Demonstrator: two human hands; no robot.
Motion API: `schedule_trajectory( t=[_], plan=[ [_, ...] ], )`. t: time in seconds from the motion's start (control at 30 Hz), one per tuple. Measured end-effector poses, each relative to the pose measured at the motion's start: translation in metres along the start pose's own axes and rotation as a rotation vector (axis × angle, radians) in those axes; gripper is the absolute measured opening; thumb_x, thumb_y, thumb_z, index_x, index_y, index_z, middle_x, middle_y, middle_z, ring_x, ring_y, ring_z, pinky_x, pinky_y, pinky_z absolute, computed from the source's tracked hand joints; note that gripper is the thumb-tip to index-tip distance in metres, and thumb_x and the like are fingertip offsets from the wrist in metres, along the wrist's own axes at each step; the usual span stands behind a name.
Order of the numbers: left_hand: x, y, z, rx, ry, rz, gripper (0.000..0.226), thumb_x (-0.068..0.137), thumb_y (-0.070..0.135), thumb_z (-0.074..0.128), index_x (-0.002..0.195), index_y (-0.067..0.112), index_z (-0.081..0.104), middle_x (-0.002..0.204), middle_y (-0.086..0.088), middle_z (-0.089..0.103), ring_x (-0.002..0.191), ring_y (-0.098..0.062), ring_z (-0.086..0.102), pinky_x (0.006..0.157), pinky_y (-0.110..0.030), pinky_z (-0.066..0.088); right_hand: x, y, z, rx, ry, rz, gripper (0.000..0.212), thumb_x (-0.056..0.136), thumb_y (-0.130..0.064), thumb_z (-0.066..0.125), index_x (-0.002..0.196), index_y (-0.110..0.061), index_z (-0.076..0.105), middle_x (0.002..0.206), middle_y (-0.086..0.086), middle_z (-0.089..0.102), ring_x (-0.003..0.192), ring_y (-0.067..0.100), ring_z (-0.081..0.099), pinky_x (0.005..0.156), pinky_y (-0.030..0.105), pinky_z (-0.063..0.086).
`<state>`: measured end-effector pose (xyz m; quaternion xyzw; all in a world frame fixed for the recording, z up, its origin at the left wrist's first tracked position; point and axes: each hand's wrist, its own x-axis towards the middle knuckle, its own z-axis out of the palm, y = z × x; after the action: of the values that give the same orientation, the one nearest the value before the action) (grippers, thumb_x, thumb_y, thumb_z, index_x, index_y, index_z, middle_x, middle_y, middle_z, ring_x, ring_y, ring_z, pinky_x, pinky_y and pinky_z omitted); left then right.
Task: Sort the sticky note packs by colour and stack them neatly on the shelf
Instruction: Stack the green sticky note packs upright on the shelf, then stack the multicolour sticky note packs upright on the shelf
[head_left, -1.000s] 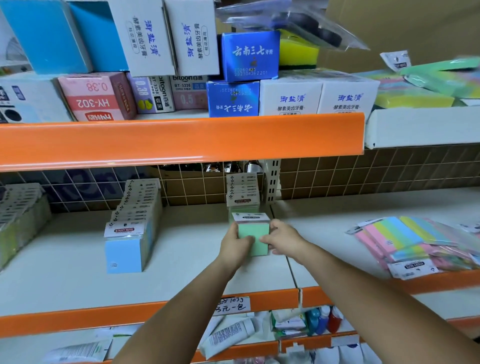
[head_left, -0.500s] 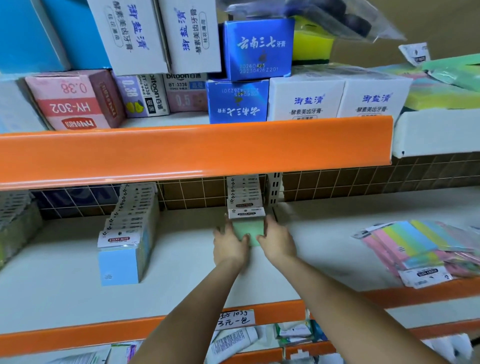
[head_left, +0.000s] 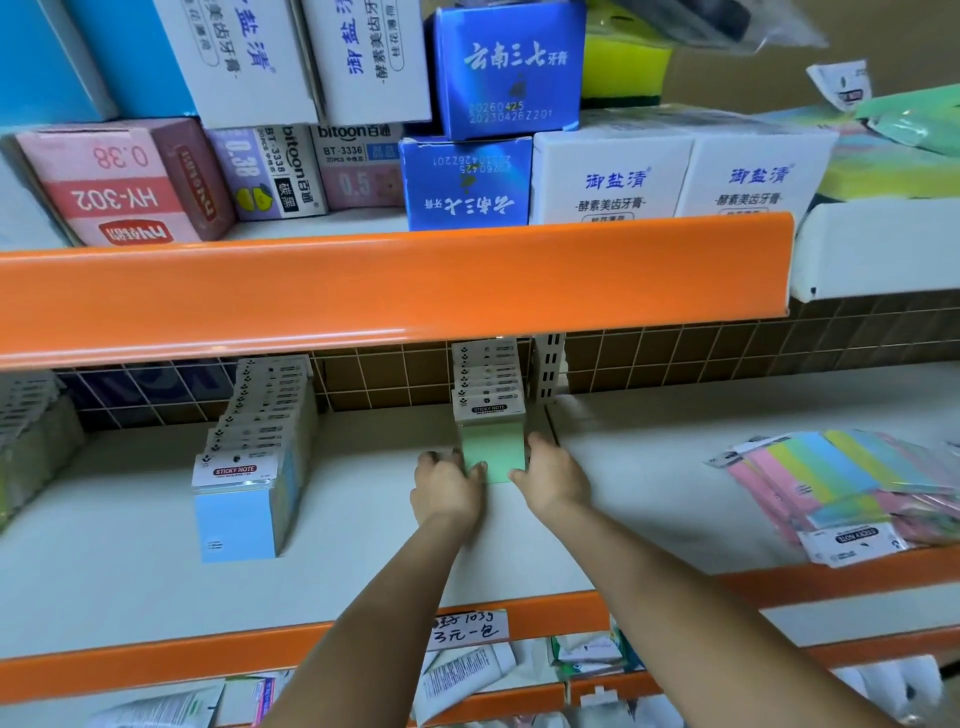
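A row of green sticky note packs stands upright in the middle of the white shelf, running back to the tiled wall. My left hand holds the left side of the front green pack and my right hand holds its right side, fingers curled round its edges. A row of blue sticky note packs stands to the left. At the far left edge stands another row of packs, partly cut off.
A loose pile of pink, yellow, green and blue packs lies at the right of the shelf. The orange lip of the upper shelf hangs low overhead, loaded with boxes. A metal upright stands behind the green row.
Both hands have pushed the front green pack back along the shelf until it sits against the green row. The view has moved closer and tilted up.
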<state>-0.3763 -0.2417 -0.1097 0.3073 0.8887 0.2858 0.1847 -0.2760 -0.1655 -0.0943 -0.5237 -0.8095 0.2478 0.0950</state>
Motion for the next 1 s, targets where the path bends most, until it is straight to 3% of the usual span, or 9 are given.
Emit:
schedule_trajectory(
  t=[0.2,0.37,0.47,0.57,0.73,1.0],
  plan=[
    [-0.003,0.002,0.000,-0.059,0.007,-0.040,0.037,0.094,0.041,0.051,0.109,0.010,0.067,0.131,-0.008,0.042,0.109,-0.031,0.055,0.095,-0.032,0.041,0.002,0.001,-0.002,0.035,-0.023,0.035,0.027,0.088,-0.025,0.064,0.109,-0.011,0.053,0.114,0.010,0.065,0.106,0.031,0.060,0.077,0.032,0.047],
    [-0.014,0.004,-0.005,-0.091,0.020,-0.029,0.041,0.093,0.040,0.053,0.120,0.009,0.056,0.133,-0.009,0.041,0.111,-0.032,0.054,0.094,-0.036,0.043,-0.001,0.003,-0.011,0.120,-0.073,0.010,0.026,0.086,-0.024,0.065,0.101,-0.011,0.048,0.110,0.012,0.064,0.100,0.033,0.060,0.081,0.036,0.051],
    [-0.025,0.009,-0.008,-0.084,0.060,-0.019,0.048,0.094,0.039,0.053,0.132,0.010,0.045,0.136,-0.010,0.039,0.118,-0.032,0.050,0.092,-0.038,0.043,-0.011,0.007,-0.017,0.110,-0.073,-0.030,0.033,0.088,-0.027,0.064,0.112,-0.009,0.049,0.114,0.014,0.062,0.102,0.034,0.059,0.080,0.035,0.049],
    [-0.037,0.015,-0.011,-0.061,0.136,0.019,0.045,0.093,0.036,0.053,0.128,0.010,0.045,0.133,-0.011,0.043,0.118,-0.032,0.049,0.089,-0.039,0.044,-0.023,0.012,-0.023,0.103,-0.067,-0.062,0.042,0.091,-0.031,0.062,0.125,-0.010,0.048,0.121,0.014,0.060,0.109,0.035,0.057,0.086,0.036,0.049],
    [-0.052,0.028,-0.016,-0.029,0.178,0.104,0.045,0.093,0.033,0.053,0.131,0.010,0.045,0.130,-0.010,0.047,0.114,-0.031,0.053,0.091,-0.038,0.043,-0.040,0.017,-0.032,0.148,-0.058,-0.084,0.042,0.092,-0.033,0.060,0.127,-0.013,0.049,0.123,0.013,0.060,0.108,0.032,0.058,0.087,0.035,0.049],
    [-0.063,0.072,-0.011,-0.029,-0.017,0.342,0.040,0.094,0.026,0.050,0.129,0.009,0.048,0.129,-0.013,0.051,0.116,-0.031,0.051,0.092,-0.036,0.043,-0.061,0.026,-0.073,0.166,0.019,-0.078,0.029,0.094,-0.022,0.051,0.122,-0.018,0.056,0.115,0.007,0.063,0.103,0.028,0.058,0.086,0.036,0.052]
  ],
)
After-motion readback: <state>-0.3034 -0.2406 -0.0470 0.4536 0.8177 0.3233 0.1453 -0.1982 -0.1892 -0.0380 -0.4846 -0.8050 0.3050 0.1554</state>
